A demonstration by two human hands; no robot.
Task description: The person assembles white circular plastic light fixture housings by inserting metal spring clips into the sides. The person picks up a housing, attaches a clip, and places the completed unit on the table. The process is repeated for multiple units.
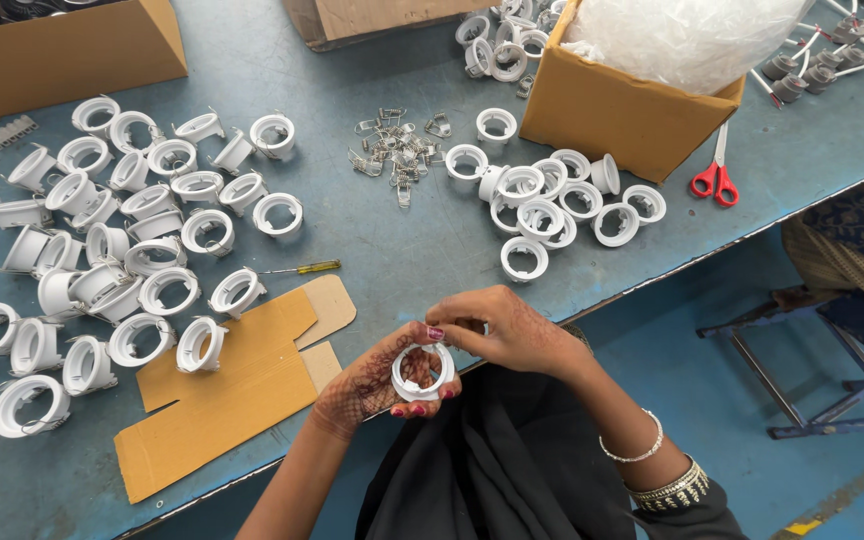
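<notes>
My left hand (377, 378) cups a white plastic ring housing (422, 372) from below, just past the near edge of the blue table (392, 250). My right hand (502, 325) pinches the ring's top rim with its fingertips; whether a small part sits between them is hidden. A heap of white rings with metal clips (112, 250) fills the table's left side. A smaller cluster of bare white rings (552, 200) lies to the right of centre. Between them rests a small pile of metal spring clips (392, 150).
A flattened cardboard piece (232, 385) lies at the near edge, a yellow-handled screwdriver (302, 268) beside it. Cardboard boxes stand at the back left (62, 50) and right (622, 110), the right one holding clear plastic. Red scissors (715, 180) lie near it. A metal stool frame (802, 370) stands right.
</notes>
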